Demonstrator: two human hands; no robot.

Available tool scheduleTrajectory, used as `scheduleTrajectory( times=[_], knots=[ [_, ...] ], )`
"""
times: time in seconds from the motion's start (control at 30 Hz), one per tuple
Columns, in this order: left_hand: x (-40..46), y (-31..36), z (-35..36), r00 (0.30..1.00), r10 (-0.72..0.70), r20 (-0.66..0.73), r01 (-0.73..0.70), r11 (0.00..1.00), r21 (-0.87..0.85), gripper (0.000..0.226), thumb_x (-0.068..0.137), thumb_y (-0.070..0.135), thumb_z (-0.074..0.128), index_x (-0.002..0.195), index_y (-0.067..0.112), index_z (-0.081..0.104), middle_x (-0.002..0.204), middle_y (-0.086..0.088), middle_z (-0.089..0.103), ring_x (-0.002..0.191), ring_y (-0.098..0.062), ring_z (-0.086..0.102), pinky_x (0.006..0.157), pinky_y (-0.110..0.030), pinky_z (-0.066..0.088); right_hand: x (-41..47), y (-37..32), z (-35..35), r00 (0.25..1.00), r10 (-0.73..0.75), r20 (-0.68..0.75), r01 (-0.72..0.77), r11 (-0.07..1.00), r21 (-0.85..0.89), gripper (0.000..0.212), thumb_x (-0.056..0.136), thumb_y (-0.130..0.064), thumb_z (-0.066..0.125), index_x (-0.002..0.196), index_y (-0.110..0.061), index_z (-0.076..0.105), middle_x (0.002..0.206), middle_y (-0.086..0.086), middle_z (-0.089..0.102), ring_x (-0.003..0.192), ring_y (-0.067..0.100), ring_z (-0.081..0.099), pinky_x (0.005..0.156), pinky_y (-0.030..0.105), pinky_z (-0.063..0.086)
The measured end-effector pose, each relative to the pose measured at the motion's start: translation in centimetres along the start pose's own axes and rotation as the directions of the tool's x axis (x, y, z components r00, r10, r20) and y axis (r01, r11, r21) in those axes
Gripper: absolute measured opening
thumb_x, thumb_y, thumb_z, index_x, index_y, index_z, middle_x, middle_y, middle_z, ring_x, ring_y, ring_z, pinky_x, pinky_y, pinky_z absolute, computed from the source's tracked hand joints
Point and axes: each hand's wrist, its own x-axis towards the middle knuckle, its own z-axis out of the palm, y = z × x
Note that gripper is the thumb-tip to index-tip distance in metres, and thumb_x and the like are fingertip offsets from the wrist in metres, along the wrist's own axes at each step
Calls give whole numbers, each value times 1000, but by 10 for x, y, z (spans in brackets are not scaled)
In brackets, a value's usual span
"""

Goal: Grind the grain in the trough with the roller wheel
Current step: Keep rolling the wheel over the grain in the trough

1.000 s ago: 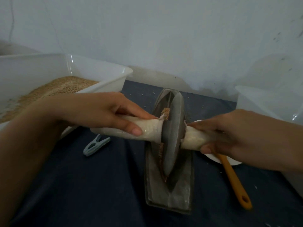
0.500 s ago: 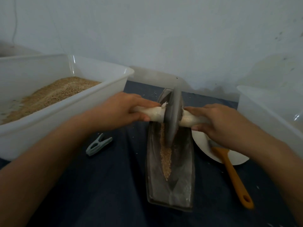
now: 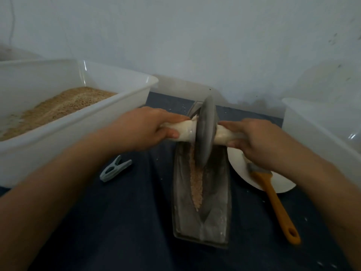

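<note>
A grey boat-shaped trough (image 3: 183,216) lies lengthwise on the dark cloth, with a strip of tan grain (image 3: 196,182) along its groove. The grey roller wheel (image 3: 206,132) stands on edge in the far half of the trough, on a pale axle handle (image 3: 185,131) that sticks out both sides. My left hand (image 3: 148,128) grips the left end of the axle. My right hand (image 3: 254,139) grips the right end. The wheel hides the grain under and behind it.
A white tub (image 3: 82,122) with tan grain stands at the left. Another white tub (image 3: 320,122) is at the right edge. A white plate (image 3: 240,173) with an orange-handled brush (image 3: 275,204) lies right of the trough. A pale green clothes peg (image 3: 115,170) lies left of it.
The wheel has rolled from the near half of the trough to the far half, both hands going with it. The grain strip near me is now uncovered.
</note>
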Motion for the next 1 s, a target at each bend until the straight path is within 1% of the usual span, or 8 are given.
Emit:
scheduleTrajectory(
  times=[0.1, 0.2, 0.3, 0.43, 0.6, 0.77, 0.87, 1.0],
  knots=[
    [4, 1, 7, 992, 70, -106, -63, 996, 67, 48, 93, 34, 50, 139, 37, 38, 106, 2, 59, 101, -18, 55, 85, -30, 39, 2, 4, 8, 999, 6, -51, -6, 1000, 9, 53, 94, -31, 50, 143, -37, 28, 115, 3, 53, 107, 19, 46, 81, 29, 35],
    [-1, -2, -4, 997, 83, -6, -83, 989, -124, 48, 86, 34, 61, 131, 44, 46, 89, 25, 52, 88, -1, 54, 76, -15, 35, -7, -2, -2, 999, -43, 4, 44, 997, -64, 55, 92, -37, 51, 142, -40, 28, 117, -1, 54, 109, 17, 47, 80, 27, 35],
    [-12, -5, -22, 972, 184, 148, -119, 923, -365, 45, 78, 40, 64, 121, 49, 53, 95, 33, 64, 91, 10, 59, 76, -3, 38, -23, -11, -26, 985, -110, 130, 118, 992, -54, 52, 89, -43, 54, 137, -47, 34, 119, -11, 60, 108, 10, 54, 81, 23, 40],
    [-23, -4, -37, 880, 341, 332, -101, 816, -569, 43, 81, 35, 64, 122, 44, 57, 117, 25, 63, 108, 4, 59, 89, -6, 41, -44, -21, -50, 952, -182, 244, 178, 983, 38, 52, 82, -51, 53, 131, -54, 36, 110, -22, 61, 98, 0, 56, 82, 22, 44],
    [-15, 0, -22, 971, 175, 164, -114, 938, -328, 39, 81, 46, 64, 116, 57, 50, 108, 30, 62, 98, 9, 57, 82, -2, 37, -23, -11, -25, 982, -71, 173, 66, 997, 36, 48, 89, -39, 55, 133, -48, 39, 89, -17, 55, 68, -3, 46, 61, 19, 36],
    [1, 2, 6, 996, -22, -89, 19, 999, -34, 47, 90, 35, 56, 134, 46, 42, 125, 4, 60, 111, -18, 54, 89, -29, 38, 2, 5, 4, 1000, 14, -25, -13, 999, 38, 53, 92, -30, 53, 141, -38, 32, 117, 5, 56, 109, 20, 48, 76, 27, 32],
    [1, 2, 4, 998, 3, -70, -9, 996, -85, 49, 87, 35, 60, 132, 44, 44, 118, 8, 60, 104, -11, 54, 84, -23, 35, -3, 3, 5, 1000, -10, -27, 10, 1000, -12, 55, 92, -32, 53, 142, -38, 30, 116, 4, 55, 109, 20, 47, 78, 27, 32],
    [-10, 0, -20, 989, 98, 115, -61, 954, -292, 45, 77, 40, 66, 121, 44, 56, 92, 37, 61, 88, 14, 56, 75, -3, 36, -18, -7, -20, 990, -71, 120, 76, 996, -37, 55, 87, -40, 57, 137, -47, 34, 117, -8, 60, 102, 11, 54, 80, 24, 39]
  ],
)
